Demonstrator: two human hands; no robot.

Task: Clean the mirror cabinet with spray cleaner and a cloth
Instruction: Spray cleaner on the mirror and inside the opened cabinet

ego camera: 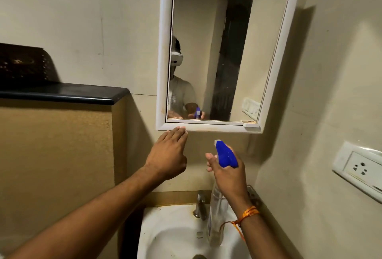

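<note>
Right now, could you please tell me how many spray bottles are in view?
1: the spray bottle is gripped in the right hand, above the sink. The mirror shows only its reflection.

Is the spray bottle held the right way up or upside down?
Right way up. The right hand grips the clear spray bottle with the blue trigger head; its head is on top, its body hangs below.

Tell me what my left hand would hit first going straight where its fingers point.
Your left hand would meet the white bottom rail of the mirror cabinet, near its left corner. It looks nearly touching, but depth is unclear.
</note>
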